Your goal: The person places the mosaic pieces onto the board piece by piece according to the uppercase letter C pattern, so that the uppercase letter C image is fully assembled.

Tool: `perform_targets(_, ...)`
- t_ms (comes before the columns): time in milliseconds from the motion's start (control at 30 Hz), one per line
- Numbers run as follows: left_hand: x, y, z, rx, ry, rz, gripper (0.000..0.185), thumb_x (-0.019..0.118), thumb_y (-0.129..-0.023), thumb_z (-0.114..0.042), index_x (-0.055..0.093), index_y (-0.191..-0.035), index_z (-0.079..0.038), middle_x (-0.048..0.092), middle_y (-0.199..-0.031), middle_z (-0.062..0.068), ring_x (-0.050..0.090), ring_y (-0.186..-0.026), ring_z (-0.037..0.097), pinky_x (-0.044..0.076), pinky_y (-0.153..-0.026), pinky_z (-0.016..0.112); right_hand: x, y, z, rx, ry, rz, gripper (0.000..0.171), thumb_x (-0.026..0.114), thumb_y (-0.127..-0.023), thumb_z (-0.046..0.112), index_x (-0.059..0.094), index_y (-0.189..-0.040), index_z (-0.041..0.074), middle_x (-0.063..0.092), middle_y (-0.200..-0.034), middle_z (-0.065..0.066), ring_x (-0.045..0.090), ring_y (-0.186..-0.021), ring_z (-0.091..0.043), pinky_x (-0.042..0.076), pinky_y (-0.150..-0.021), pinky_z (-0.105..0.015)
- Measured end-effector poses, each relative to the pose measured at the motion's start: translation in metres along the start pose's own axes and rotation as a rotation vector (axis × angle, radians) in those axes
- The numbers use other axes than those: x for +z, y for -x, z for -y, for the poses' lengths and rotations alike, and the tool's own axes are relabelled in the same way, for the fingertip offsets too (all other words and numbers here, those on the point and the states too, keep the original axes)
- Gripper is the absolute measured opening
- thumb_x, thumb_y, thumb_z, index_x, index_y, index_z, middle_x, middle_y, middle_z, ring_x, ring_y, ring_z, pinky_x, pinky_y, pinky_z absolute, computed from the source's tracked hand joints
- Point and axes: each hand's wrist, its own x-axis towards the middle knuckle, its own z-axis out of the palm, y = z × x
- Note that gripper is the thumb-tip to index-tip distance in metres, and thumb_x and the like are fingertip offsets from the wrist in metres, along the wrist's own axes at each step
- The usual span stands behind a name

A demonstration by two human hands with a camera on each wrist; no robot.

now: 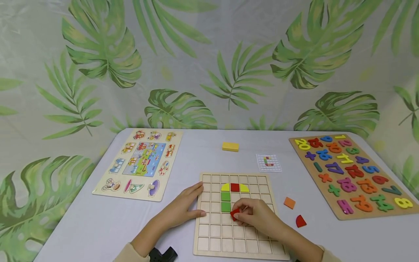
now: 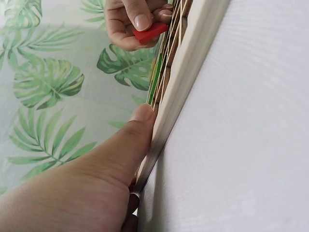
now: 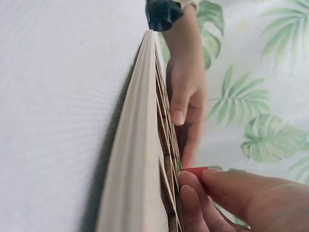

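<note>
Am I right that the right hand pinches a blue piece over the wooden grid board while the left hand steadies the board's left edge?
Not quite: the piece is red, not blue. The head view shows the right hand pinching a red piece over the wooden grid board, and the left wrist view shows the same red. The left hand does rest on the board's left edge.

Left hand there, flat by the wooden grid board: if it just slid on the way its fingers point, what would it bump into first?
The left hand points up and right across the grid board. Sliding on, its fingertips would probably first meet the yellow piece, though depth is hard to judge.
</note>
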Motion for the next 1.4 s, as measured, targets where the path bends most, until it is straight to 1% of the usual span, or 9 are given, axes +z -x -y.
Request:
perform_targets(133, 0.0, 0.0, 0.0, -0.001, -0.002, 0.001, 0.083, 0.057, -0.08, -0.052, 0.027, -0.141, -0.005, 0.018, -0.148, 0.002, 0.017, -0.133, 0.022, 0.022, -0.105, 0.039, 0.0, 0.0, 0.0, -0.002, -0.045, 0.002, 0.021, 0.061, -0.085, 0.004, 0.063, -0.105, 0.006, 0.062, -0.088, -0.006, 0.063, -0.067, -0.017, 0.053, -0.061, -0.028)
perform_targets(267, 0.0, 0.0, 0.0, 0.0, 0.0, 0.0, 0.083, 0.057, -0.08, -0.053, 0.028, -0.141, -0.006, 0.018, -0.148, 0.002, 0.017, -0.133, 0.022, 0.022, -0.105, 0.039, 0.001, -0.001, 0.002, -0.024, -0.04, 0.009, 0.02, 0.06, -0.086, 0.007, 0.066, -0.105, 0.008, 0.06, -0.098, -0.007, 0.061, -0.07, -0.015, 0.053, -0.063, -0.027)
perform_targets(367, 0.0, 0.0, 0.001, -0.001, 0.002, -0.001, 0.083, 0.057, -0.08, -0.053, 0.028, -0.141, -0.006, 0.018, -0.148, 0.002, 0.017, -0.133, 0.022, 0.022, -0.104, 0.039, 0.003, -0.004, 0.003, -0.039, -0.012, 0.009, 0.018, 0.06, -0.086, 0.008, 0.065, -0.103, 0.009, 0.06, -0.097, -0.005, 0.06, -0.069, -0.013, 0.053, -0.062, -0.027)
perform_targets(600, 0.0, 0.0, 0.001, 0.004, 0.004, -0.004, 0.082, 0.057, -0.08, -0.052, 0.028, -0.141, -0.006, 0.018, -0.148, 0.002, 0.018, -0.132, 0.022, 0.022, -0.104, 0.04, 0.007, -0.006, 0.006, -0.087, 0.145, -0.004, 0.02, 0.058, -0.088, 0.013, 0.067, -0.106, 0.016, 0.06, -0.09, 0.006, 0.05, -0.076, -0.011, 0.046, -0.064, -0.023)
perform_targets(733, 0.0, 0.0, 0.001, 0.001, 0.004, -0.006, 0.082, 0.058, -0.08, -0.052, 0.028, -0.141, -0.007, 0.018, -0.148, 0.001, 0.018, -0.132, 0.021, 0.022, -0.105, 0.039, 0.009, -0.007, 0.006, -0.057, 0.115, -0.006, 0.011, 0.062, -0.086, 0.018, 0.064, -0.097, 0.017, 0.06, -0.085, 0.007, 0.053, -0.074, -0.011, 0.047, -0.064, -0.023)
perform_targets(900, 0.0, 0.0, 0.001, 0.003, 0.0, -0.006, 0.082, 0.058, -0.08, -0.052, 0.028, -0.141, -0.007, 0.018, -0.148, 0.001, 0.018, -0.132, 0.021, 0.022, -0.104, 0.039, 0.012, -0.008, 0.005, -0.045, 0.097, -0.027, 0.008, 0.066, -0.082, 0.022, 0.061, -0.086, 0.018, 0.057, -0.073, 0.005, 0.052, -0.066, -0.01, 0.045, -0.056, -0.021)
perform_targets(1067, 0.0, 0.0, 0.001, 0.005, -0.002, -0.005, 0.082, 0.058, -0.08, -0.052, 0.028, -0.141, -0.006, 0.019, -0.148, 0.001, 0.018, -0.132, 0.022, 0.022, -0.105, 0.039, 0.015, -0.009, 0.004, -0.055, 0.096, -0.044, 0.008, 0.067, -0.082, 0.018, 0.061, -0.087, 0.017, 0.059, -0.072, 0.005, 0.054, -0.065, -0.009, 0.047, -0.056, -0.021)
perform_targets(1200, 0.0, 0.0, 0.001, 0.002, 0.001, -0.005, 0.082, 0.058, -0.08, -0.052, 0.028, -0.141, -0.006, 0.018, -0.148, 0.001, 0.018, -0.132, 0.022, 0.021, -0.105, 0.039, 0.016, -0.009, 0.005, -0.087, 0.175, -0.058, 0.01, 0.067, -0.082, 0.013, 0.062, -0.089, 0.016, 0.06, -0.075, 0.008, 0.055, -0.066, -0.007, 0.048, -0.057, -0.022)
perform_targets(1400, 0.0, 0.0, 0.0, 0.0, 0.003, -0.004, 0.082, 0.057, -0.08, -0.053, 0.028, -0.141, -0.006, 0.018, -0.148, 0.001, 0.018, -0.132, 0.021, 0.022, -0.105, 0.039, 0.017, -0.008, 0.006, -0.143, 0.386, -0.062, 0.011, 0.068, -0.08, 0.015, 0.063, -0.089, 0.017, 0.052, -0.078, 0.011, 0.047, -0.066, -0.004, 0.042, -0.055, -0.018)
